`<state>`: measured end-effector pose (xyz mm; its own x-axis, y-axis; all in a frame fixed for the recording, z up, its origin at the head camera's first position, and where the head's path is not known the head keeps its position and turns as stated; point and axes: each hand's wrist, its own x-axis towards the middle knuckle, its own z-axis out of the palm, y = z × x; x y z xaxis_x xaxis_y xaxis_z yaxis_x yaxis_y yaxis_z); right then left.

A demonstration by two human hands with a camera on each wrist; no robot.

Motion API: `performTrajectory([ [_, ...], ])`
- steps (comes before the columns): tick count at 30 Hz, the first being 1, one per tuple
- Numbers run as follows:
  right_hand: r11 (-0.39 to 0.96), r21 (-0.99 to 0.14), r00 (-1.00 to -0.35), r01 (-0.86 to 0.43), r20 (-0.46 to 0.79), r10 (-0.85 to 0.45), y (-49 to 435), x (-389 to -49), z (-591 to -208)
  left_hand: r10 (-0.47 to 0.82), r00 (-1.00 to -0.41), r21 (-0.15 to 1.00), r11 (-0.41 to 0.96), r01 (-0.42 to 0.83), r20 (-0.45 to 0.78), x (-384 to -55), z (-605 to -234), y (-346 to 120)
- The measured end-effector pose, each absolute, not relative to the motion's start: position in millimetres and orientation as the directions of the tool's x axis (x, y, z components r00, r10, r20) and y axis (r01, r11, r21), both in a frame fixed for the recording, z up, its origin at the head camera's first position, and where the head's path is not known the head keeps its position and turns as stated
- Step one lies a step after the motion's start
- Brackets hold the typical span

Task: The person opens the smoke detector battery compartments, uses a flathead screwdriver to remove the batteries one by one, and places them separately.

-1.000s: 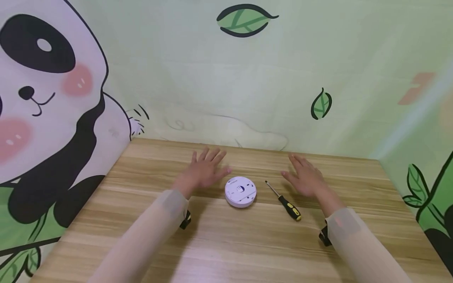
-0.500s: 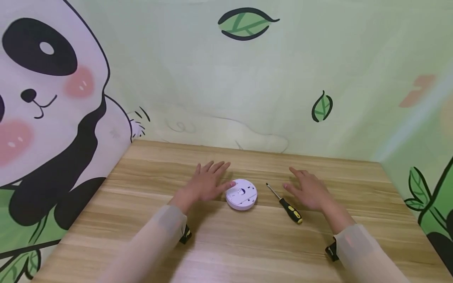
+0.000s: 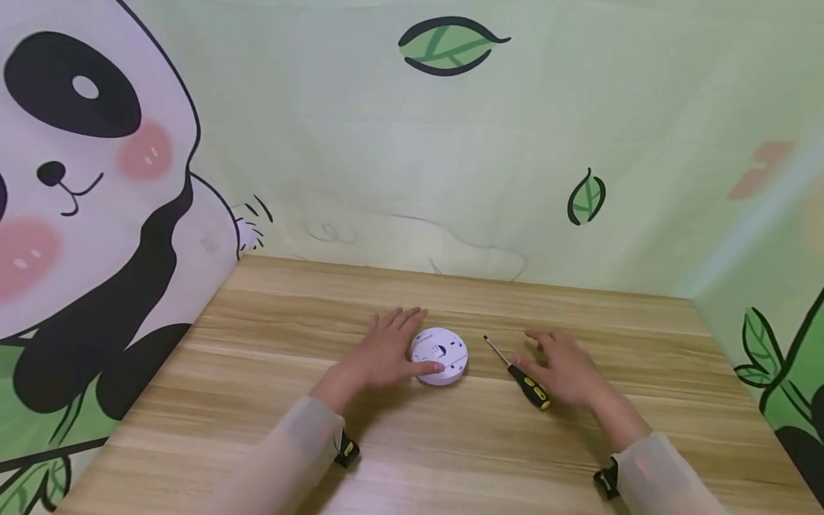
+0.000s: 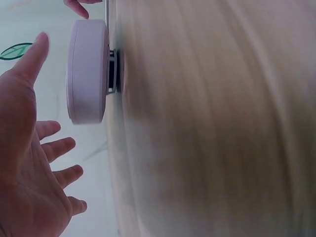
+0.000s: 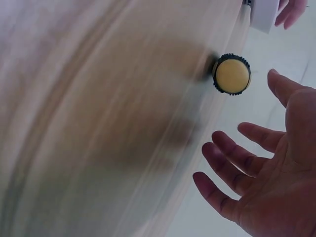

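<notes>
A white round smoke detector (image 3: 454,346) rests on the wooden table with its flat marked face up. In the left wrist view, a small dark grille shows beneath the smoke detector's body (image 4: 89,71). My left hand (image 3: 385,356) is beside it with fingers spread, and its thumb overlaps the near edge in the head view. To the right lies a screwdriver (image 3: 529,387) with a black and yellow handle, its tip pointing away. My right hand (image 3: 568,368) hovers at the right of that handle, fingers loosely bent and holding nothing. The right wrist view shows the yellow handle end (image 5: 232,75) near the thumb.
The wooden table (image 3: 257,315) reaches back to a pale green wall cloth (image 3: 309,129) printed with a panda and leaves. Small black devices are strapped at both wrists, the left strap (image 3: 347,450) and the right strap (image 3: 606,481).
Both hands have come down and back toward the person. The left thumb has moved over the smoke detector, and the right hand is closer to the screwdriver's handle. Both objects stay put.
</notes>
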<state>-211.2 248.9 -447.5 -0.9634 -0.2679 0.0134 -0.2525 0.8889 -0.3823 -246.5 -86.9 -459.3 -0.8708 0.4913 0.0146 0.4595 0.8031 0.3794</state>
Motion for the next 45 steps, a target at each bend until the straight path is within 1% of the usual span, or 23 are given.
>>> performTrajectory([
  [5,0.880,-0.407,-0.960,-0.244,-0.025,-0.278,247.3,-208.1,-450.5,0.485,-0.874,0.440,0.785,0.435,-0.001,-239.5,-464.4,-83.1],
  [14,0.871,-0.454,-0.958,-0.187,-0.114,-0.265,243.7,-200.4,-449.0,0.483,-0.875,0.563,0.717,0.411,0.024,-233.4,-470.3,-77.6],
  [23,0.893,-0.437,-0.958,-0.104,-0.197,-0.208,240.8,-193.0,-450.6,0.476,-0.879,0.669,0.646,0.367,0.023,-235.1,-478.4,-76.7],
  [27,0.902,-0.423,-0.958,-0.090,-0.210,-0.194,240.6,-190.6,-453.1,0.468,-0.883,0.677,0.640,0.363,0.030,-235.6,-486.3,-76.8],
  [37,0.913,-0.393,-0.966,-0.112,-0.174,-0.193,240.4,-187.7,-453.8,0.439,-0.894,0.666,0.641,0.381,0.089,-236.3,-501.5,-74.9],
  [45,0.891,-0.441,-0.966,-0.113,-0.160,-0.201,242.8,-189.6,-451.1,0.424,-0.896,0.672,0.626,0.395,0.131,-235.8,-502.1,-73.4],
])
